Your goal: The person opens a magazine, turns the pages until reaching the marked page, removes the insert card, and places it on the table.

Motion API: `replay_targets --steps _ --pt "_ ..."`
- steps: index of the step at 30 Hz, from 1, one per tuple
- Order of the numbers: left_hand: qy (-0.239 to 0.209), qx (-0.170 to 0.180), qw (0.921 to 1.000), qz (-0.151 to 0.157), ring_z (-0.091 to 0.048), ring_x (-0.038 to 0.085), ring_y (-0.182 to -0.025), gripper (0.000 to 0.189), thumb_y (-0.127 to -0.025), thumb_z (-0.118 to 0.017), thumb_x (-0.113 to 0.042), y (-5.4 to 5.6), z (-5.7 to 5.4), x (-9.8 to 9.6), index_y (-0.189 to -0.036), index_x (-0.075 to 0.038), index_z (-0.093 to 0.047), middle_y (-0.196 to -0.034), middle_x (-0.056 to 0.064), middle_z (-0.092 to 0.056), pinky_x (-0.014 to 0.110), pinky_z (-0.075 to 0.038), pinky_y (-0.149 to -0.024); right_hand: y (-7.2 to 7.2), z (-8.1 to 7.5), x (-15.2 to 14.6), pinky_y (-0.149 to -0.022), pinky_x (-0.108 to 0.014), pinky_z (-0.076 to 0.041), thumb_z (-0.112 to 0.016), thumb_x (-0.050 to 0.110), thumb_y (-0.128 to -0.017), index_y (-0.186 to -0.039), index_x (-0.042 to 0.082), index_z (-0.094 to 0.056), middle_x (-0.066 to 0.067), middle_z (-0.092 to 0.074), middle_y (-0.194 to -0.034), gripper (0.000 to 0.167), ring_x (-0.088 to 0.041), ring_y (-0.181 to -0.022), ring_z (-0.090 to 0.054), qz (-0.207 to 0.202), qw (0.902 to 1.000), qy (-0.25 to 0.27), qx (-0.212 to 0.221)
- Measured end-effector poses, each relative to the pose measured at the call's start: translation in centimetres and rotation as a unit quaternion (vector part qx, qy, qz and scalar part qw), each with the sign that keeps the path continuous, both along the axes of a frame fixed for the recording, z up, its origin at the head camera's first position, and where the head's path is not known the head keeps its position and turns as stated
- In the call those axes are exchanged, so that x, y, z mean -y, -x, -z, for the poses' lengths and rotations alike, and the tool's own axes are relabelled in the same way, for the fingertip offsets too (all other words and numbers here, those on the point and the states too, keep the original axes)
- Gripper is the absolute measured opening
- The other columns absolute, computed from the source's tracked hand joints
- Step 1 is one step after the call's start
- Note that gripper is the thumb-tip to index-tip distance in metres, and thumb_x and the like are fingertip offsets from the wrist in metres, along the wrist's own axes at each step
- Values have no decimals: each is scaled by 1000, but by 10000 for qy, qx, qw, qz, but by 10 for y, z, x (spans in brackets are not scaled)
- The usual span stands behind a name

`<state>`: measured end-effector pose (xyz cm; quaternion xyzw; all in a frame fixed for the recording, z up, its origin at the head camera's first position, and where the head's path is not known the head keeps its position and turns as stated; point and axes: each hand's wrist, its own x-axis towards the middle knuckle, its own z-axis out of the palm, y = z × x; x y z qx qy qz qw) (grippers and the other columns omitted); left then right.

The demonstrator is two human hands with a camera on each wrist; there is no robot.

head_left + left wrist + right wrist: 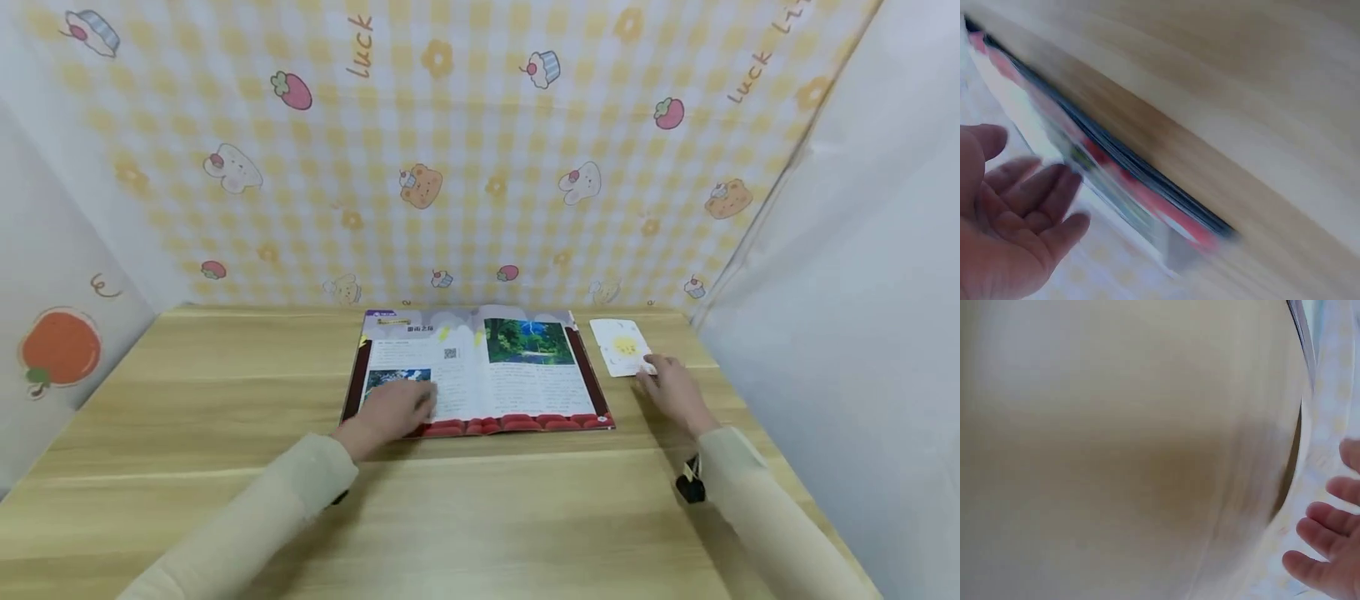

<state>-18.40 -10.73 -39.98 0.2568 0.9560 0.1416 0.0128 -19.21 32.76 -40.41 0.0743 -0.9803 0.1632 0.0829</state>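
An open magazine point(465, 383) lies on the table, with pictures and text on both pages and a red band along its near edge. Above the lower part of its left page is my left hand point(396, 410), fingers loosely bent and holding nothing. In the left wrist view that hand point(1022, 219) appears beside the blurred magazine point(1129, 181). To the right lies a white card point(619, 347) with a yellow print. My right hand point(675, 390) is at the card's lower right corner; whether it touches is unclear. The right wrist view shows its fingers point(1319, 537) spread and relaxed.
The wooden table point(247, 392) ends at a yellow checked cloth point(480, 208) behind the magazine. A white wall covering point(840, 292) stands close on the right, another on the left point(60, 250). A small black object point(691, 482) hangs under the right sleeve.
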Motion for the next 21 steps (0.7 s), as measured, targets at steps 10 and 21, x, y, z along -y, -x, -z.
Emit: replay_targets --steps 10,21 --pt "352 -94 9917 -1229 3 49 -139 69 -100 -37 -44 19 -41 78 -150 -3 -15 -153 29 -3 68 1 -107 -30 -28 10 -98 -77 -11 -43 38 -99 -149 1 -18 -36 -6 -149 67 -53 -137 -8 -319 9941 -909 493" --pt "739 23 9876 -1386 18 44 -139 77 -97 -25 -58 23 -51 89 -152 -9 -3 -154 24 13 68 9 -106 -30 -42 -1 -97 -77 5 -28 53 -99 -151 11 2 -25 15 -152 73 -47 -139 11 182 9931 -841 793"
